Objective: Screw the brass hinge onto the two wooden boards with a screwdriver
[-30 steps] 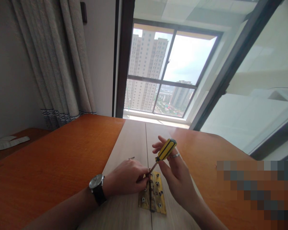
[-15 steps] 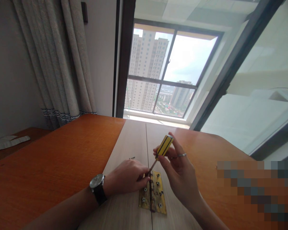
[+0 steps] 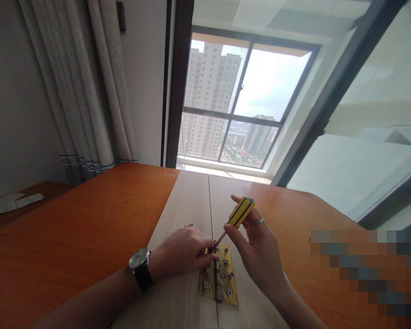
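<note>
My right hand [image 3: 260, 249] holds a screwdriver [image 3: 241, 212] by its yellow-and-black handle, thumb on one side and fingers on the other. Its metal shaft slants down to the left, to the fingertips of my left hand [image 3: 187, 251]. That hand is closed in a pinch at the screwdriver's tip, over the upper left part of a brass-coloured hinge [image 3: 218, 285]; what it pinches is hidden. The hinge lies open across a seam between two pale boards, with several cross-head screws in its leaves, some standing proud.
A small dark pointed item [image 3: 189, 225] shows just beyond my left hand. The pale boards [image 3: 181, 196] lie on an orange-brown wooden table [image 3: 99, 228]. Behind are a curtain [image 3: 85, 91] and a window [image 3: 233, 100]. A blurred-out patch covers the lower right.
The screwdriver handle has tipped a little to the right and down, and my right forefinger has straightened away from it. My left hand stays nearly in place.
</note>
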`<state>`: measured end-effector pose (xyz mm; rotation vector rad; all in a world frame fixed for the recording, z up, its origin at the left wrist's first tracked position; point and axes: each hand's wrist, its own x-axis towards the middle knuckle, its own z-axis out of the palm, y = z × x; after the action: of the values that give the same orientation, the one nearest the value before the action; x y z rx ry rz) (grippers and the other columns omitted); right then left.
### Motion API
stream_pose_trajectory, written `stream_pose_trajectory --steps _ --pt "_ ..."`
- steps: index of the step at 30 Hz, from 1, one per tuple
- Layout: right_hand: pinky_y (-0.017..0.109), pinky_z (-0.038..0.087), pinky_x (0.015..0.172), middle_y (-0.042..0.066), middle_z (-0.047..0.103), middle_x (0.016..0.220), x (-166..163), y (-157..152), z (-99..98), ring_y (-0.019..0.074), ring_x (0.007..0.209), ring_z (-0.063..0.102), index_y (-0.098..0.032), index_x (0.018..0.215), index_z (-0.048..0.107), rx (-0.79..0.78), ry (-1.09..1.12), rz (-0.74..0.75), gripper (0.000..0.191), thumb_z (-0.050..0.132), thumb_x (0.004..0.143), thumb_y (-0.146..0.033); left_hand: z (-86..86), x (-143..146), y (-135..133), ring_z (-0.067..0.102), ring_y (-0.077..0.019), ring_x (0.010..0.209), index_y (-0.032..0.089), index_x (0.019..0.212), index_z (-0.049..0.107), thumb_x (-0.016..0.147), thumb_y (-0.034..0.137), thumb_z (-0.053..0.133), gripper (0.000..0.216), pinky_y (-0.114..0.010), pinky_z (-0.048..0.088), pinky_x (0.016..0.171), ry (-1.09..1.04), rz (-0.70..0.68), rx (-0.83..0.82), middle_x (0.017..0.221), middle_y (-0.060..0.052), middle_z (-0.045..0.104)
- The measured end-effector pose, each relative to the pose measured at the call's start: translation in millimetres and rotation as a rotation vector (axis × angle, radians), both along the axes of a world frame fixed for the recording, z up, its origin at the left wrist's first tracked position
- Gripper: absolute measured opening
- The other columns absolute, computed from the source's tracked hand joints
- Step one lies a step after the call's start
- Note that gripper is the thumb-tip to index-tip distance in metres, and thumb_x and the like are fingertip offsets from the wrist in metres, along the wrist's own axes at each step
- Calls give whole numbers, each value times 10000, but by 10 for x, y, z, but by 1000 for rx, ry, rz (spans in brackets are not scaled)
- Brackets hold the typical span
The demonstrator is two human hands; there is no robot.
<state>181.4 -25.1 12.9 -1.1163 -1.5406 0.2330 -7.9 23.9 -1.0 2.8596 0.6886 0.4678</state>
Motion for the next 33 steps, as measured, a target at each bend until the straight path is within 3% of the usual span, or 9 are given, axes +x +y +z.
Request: stream_pose_trajectory --steps 4,10,17,22,26,33 --pt "378 563 834 52 698 998 -3 1 -10 205 867 634 -270 1427 532 -23 33 22 566 695 888 -328 -5 -4 -7 680 -186 736 189 806 630 959 310 620 194 -268 414 642 -4 12 -6 779 -12 722" --pt "406 545 895 54 710 1010 -55 -42 49 212 943 669 -279 1461 452 -44 107 138 493 544 976 -272 -8 -5 -22 685 -190 755 192 823 651 954 320 642 184 -263 419 650 -18 23 -12 783 -16 721" --pt "483 480 992 63 715 1059 -51 -53 34 233 1008 667 -299 1558 273 -97 110 174 590 493 1011 -324 -13 -2 -11 667 -184 735 187 822 657 960 325 644 196 -257 403 641 -23 12 -26 768 -19 713" --pt "427 520 931 67 682 1085 -50 -35 10 222 960 645 -292 1547 338 -52 73 108 639 592 964 -352 -22 4 0 667 -182 720 182 805 652 977 323 625 224 -256 399 637 -26 11 -15 756 -21 713" --pt "358 554 824 44 648 986 -35 -8 0 199 858 601 -287 1507 439 -8 53 25 673 700 887 -322 -25 3 -1 679 -184 730 186 813 662 967 322 640 207 -258 412 649 -37 9 -23 753 -18 713" --pt "329 565 810 22 615 963 -72 -29 40 174 838 620 -312 1568 327 -30 129 124 761 681 898 -250 -26 7 -8 687 -192 741 181 814 655 973 340 629 226 -256 426 656 -27 34 -33 773 -27 719"
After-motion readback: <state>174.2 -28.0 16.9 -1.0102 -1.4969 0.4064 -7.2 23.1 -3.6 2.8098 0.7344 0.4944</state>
